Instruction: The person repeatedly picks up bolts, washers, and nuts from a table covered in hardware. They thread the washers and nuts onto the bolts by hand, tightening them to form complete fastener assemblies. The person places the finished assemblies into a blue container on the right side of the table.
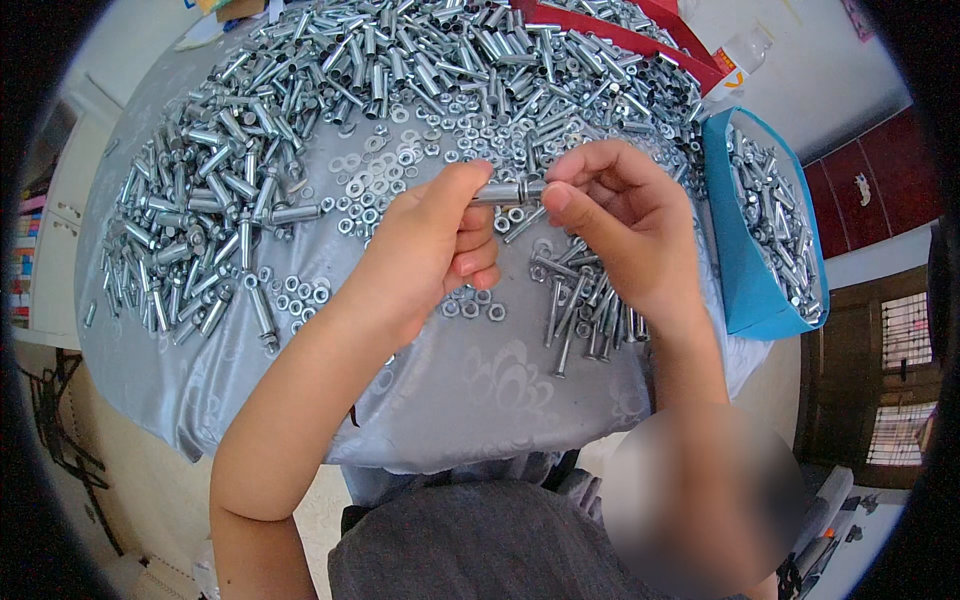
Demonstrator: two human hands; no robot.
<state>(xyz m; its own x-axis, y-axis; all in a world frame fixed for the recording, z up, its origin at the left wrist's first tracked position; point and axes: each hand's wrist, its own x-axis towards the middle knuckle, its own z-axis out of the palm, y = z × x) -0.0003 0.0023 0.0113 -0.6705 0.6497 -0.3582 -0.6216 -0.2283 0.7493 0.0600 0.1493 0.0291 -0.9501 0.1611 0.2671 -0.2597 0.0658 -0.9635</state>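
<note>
Above the middle of the table, my left hand (435,245) is closed around a shiny metal sleeve anchor bolt (503,193), held level with its end pointing right. The thumb and fingers of my right hand (635,235) pinch that right end, where a nut or washer sits; the fingertips partly hide it. Below my right hand lies a bunch of long loose bolts (572,315). Loose hex nuts (310,295) and flat washers (372,160) are scattered beneath and around my left hand.
A heap of sleeve anchors (215,185) covers the table's left side, and loose metal sleeves (420,70) are piled at the back. A blue box (745,265) full of bolts stands at the right edge. Farther back are a red tray (640,42) and a clear bottle (745,52).
</note>
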